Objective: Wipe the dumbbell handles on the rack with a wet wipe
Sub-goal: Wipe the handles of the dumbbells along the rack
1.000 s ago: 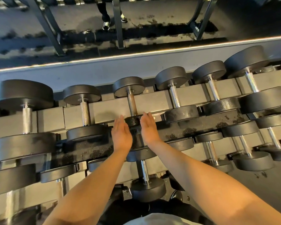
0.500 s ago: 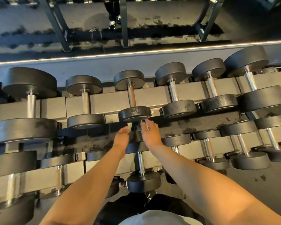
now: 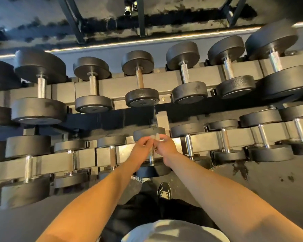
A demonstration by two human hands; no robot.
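Left hand (image 3: 141, 147): at centre of view, fingers curled, pinched one end of the wipe just above the lower-row handle.
Right hand (image 3: 165, 145): just beside the left hand at its 3 o'clock, fingers curled, pinched the other end of the wipe.
Wipe (image 3: 155, 138): small pale crumpled piece, held between both hands, over the far end of the handle below; contact with the handle could not be told.
Handle (image 3: 151, 158): shiny metal bar of the lower-row dumbbell (image 3: 153, 169), mostly hidden under the hands, near end visible at 6 o'clock of the hands.
Rack (image 3: 115, 88): grey two-tier frame, ran from 9 o'clock to 3 o'clock across the view, upper tier farther, lower tier nearer.
Upper row: six or more black dumbbells lay side by side, the brownish-handled one (image 3: 140, 79) at 12 o'clock of the hands, well apart from them.
Lower row: further dumbbells stood at 9 o'clock and 3 o'clock of the hands, chrome bars pointed toward the viewer.
Floor (image 3: 269, 186): dark grey, at 4 o'clock, with scuffs near the rack foot.
Shoe (image 3: 164, 190): dark, at 6 o'clock of the hands, on the floor just before the rack.
Mirror (image 3: 42, 23): at 12 o'clock behind the rack, showed dark frame legs.
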